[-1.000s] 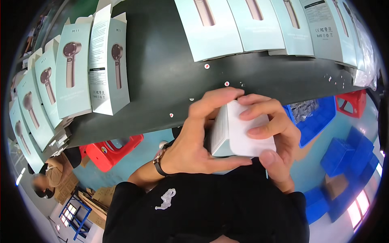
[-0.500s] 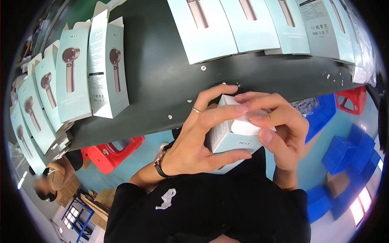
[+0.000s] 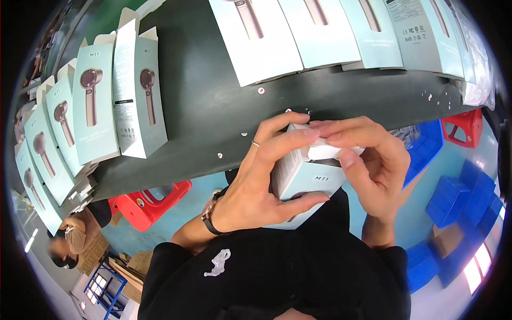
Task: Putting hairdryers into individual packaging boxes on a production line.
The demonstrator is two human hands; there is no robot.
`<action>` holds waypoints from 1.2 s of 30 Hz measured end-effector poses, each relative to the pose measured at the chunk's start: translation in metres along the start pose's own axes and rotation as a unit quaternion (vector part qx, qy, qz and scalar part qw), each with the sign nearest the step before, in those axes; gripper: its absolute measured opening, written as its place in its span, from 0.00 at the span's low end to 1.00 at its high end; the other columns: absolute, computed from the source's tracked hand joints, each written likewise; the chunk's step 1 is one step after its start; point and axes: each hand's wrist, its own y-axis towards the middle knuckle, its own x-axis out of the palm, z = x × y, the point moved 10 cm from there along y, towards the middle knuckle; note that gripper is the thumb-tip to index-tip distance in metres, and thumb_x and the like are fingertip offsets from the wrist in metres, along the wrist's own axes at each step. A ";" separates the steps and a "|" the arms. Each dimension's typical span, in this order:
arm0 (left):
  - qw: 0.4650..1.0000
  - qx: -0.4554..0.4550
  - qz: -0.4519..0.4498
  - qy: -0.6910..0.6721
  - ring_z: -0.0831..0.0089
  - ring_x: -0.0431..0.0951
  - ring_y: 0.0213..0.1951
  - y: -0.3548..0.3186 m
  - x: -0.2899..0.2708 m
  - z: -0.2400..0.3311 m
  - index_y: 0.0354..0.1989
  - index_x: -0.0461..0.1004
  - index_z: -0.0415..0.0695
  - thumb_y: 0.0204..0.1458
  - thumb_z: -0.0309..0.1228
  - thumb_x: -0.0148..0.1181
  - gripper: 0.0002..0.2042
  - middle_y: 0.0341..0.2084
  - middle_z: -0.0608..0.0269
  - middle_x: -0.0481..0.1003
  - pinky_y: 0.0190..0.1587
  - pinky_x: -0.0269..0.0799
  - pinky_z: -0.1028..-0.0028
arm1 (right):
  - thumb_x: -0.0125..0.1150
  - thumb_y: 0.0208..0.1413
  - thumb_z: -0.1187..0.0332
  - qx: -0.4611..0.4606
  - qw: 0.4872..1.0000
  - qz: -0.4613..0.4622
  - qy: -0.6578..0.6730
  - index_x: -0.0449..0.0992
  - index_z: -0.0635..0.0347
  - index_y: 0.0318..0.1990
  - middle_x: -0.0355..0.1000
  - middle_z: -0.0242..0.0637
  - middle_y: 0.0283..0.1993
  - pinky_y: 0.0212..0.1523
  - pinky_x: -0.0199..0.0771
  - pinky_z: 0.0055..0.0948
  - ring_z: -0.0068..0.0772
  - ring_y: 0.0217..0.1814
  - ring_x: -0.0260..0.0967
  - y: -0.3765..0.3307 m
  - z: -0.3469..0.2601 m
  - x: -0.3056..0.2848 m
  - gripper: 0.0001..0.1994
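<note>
Table (image 3: 197,106) — box (image 3: 314,183) tilted, top (image 3: 323,153) upward

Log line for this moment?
left hand: gripping pale-blue box | right hand: on its white flap | flap: not fully tucked | other boxes: on dark table

Black shirt (image 3: 277,277), pale chest emblem (image 3: 218,263), black wrist strap (image 3: 211,226), silvery ring (image 3: 255,143)

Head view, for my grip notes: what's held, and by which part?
A pale-green rectangular cardboard box: left hand around its sides, right hand on its white top flap.
</note>
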 end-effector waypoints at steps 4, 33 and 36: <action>0.999 0.010 -0.006 0.035 0.51 0.65 0.56 0.002 0.001 0.003 0.60 0.59 0.47 0.33 0.24 0.75 0.41 0.56 0.44 0.60 0.52 0.67 0.60 | 0.52 0.51 0.81 -0.009 1.000 -0.009 0.013 0.73 0.72 0.39 0.72 0.55 0.43 0.52 0.70 0.40 0.51 0.51 0.71 -0.002 0.000 0.000 0.08; 0.999 -0.045 0.000 -0.030 0.58 0.70 0.52 0.009 -0.015 -0.010 0.44 0.69 0.40 0.41 0.20 0.69 0.20 0.50 0.44 0.64 0.53 0.67 0.61 | 0.67 0.42 0.79 -0.014 0.994 -0.113 0.009 0.76 0.67 0.44 0.70 0.53 0.54 0.62 0.61 0.42 0.51 0.61 0.65 -0.003 0.014 0.013 0.18; 1.000 -0.015 -0.003 -0.005 0.56 0.70 0.52 0.020 -0.015 0.001 0.41 0.70 0.41 0.41 0.21 0.68 0.17 0.50 0.43 0.66 0.56 0.64 0.59 | 0.66 0.42 0.80 -0.031 0.988 -0.133 -0.076 0.77 0.67 0.43 0.69 0.53 0.56 0.63 0.59 0.43 0.52 0.63 0.63 0.006 -0.003 0.009 0.17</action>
